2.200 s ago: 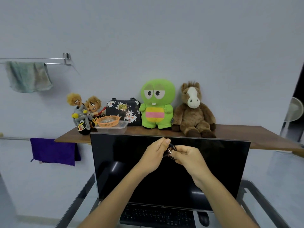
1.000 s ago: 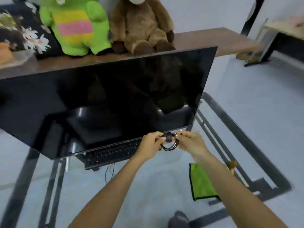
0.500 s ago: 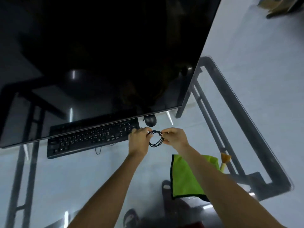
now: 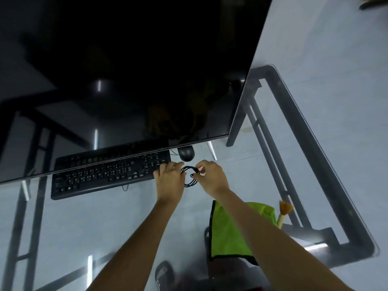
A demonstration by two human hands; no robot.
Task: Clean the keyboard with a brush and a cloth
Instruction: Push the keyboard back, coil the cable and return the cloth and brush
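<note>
the hands have dropped from screen height to the worktop's keyboard [image 4: 109,174]. left hand [image 4: 170,181] and right hand [image 4: 211,177] pinch a coiled cable [image 4: 190,175]; set it aside, then take brush [image 4: 284,213] beside cloth [image 4: 228,232].

Keyboard [image 4: 109,175] under monitor [image 4: 126,70], mouse [image 4: 185,154] just right; cloth [image 4: 228,232] nearer (brush [image 4: 283,213] beside).

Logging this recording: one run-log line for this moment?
left hand, right hand: hold black coiled cable | green cloth, yellow-handled brush: untouched
</note>
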